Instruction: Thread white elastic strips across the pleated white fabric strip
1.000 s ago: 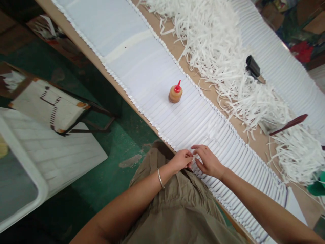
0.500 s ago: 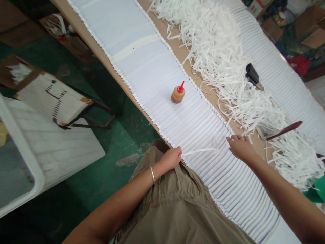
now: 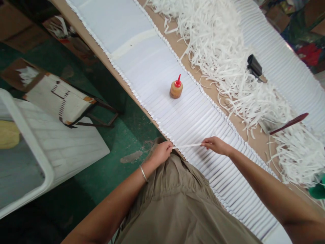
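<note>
A narrow white strip [image 3: 188, 146] is stretched between my two hands. My left hand [image 3: 164, 151] pinches one end at the near edge of the table. At the other end, my right hand [image 3: 214, 145] has its fingers closed on the strip. Below them lies a long white sheet [image 3: 149, 73] covered with closely spaced strips laid across it, their ends folded along both edges. A small bottle [image 3: 176, 89] of yellowish-brown liquid with a red pointed nozzle stands upright on this sheet, beyond my hands.
Heaped loose white strips [image 3: 215, 51] run along the table's middle. A black clip-like object [image 3: 254, 65] and a dark red-handled tool [image 3: 288, 123] lie among them. Another ribbed white sheet [image 3: 274, 57] lies beyond. On the left stand a stool [image 3: 61, 98] and a white tub [image 3: 48, 169].
My right hand has moved left and closed on the strip's free end. The strip, loose and blurred before, is now taut. My left hand has shifted slightly left.
</note>
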The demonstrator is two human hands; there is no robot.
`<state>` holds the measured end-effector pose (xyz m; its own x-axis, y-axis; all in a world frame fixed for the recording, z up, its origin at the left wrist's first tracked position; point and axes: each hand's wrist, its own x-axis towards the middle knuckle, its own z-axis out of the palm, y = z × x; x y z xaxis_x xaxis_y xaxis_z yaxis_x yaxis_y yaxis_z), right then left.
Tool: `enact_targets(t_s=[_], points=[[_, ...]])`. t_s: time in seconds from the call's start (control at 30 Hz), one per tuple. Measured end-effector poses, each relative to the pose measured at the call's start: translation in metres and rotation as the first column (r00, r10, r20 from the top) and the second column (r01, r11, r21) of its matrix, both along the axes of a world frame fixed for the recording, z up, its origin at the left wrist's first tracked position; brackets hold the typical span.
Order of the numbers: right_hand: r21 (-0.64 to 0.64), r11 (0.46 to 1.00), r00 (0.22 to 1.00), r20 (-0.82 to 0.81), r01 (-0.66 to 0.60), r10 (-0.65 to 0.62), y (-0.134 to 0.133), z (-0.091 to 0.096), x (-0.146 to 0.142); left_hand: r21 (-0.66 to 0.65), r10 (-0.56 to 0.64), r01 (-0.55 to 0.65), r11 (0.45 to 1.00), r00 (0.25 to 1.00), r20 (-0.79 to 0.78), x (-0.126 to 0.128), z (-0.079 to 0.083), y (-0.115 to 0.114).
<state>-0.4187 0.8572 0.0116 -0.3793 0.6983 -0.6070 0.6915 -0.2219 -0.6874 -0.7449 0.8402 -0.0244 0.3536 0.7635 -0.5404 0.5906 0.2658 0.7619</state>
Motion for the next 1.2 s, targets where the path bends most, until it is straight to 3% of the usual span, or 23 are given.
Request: enact_targets(t_s=[0.17, 0.27, 0.37, 0.53, 0.7, 0.87, 1.2], points=[[0.048, 0.984, 0.973, 0.144, 0.173, -0.179, 0.029, 0.005, 0.07, -0.105, 0.199, -0.196, 0.975, 0.98, 0.023, 0.008, -0.014, -0.005], [0.146, 0.951, 0.933, 0.2, 0.274, -0.3, 0.051, 0.0, 0.091, -0.129, 0.275, -0.275, 0.953, 0.961, -0.017, 0.025, -0.021, -0.002], [0.251, 0.92, 0.898, 0.251, 0.3, -0.361, 0.077, -0.007, 0.101, -0.066, 0.295, -0.305, 0.95, 0.947, -0.127, 0.039, -0.028, 0.004], [0.319, 0.905, 0.891, 0.263, 0.28, -0.369, 0.118, -0.012, 0.098, 0.013, 0.319, -0.323, 0.946, 0.927, -0.2, 0.051, -0.036, 0.012], [0.386, 0.889, 0.859, 0.339, 0.245, -0.384, 0.142, -0.009, 0.081, 0.036, 0.355, -0.359, 0.933, 0.897, -0.261, 0.056, -0.041, 0.013], [0.387, 0.89, 0.854, 0.349, 0.243, -0.385, 0.154, -0.011, 0.074, 0.023, 0.393, -0.401, 0.916, 0.882, -0.261, 0.057, -0.046, 0.012], [0.435, 0.864, 0.858, 0.31, 0.254, -0.409, 0.162, -0.035, 0.082, 0.026, 0.409, -0.414, 0.91, 0.885, -0.22, 0.055, -0.053, 0.011]])
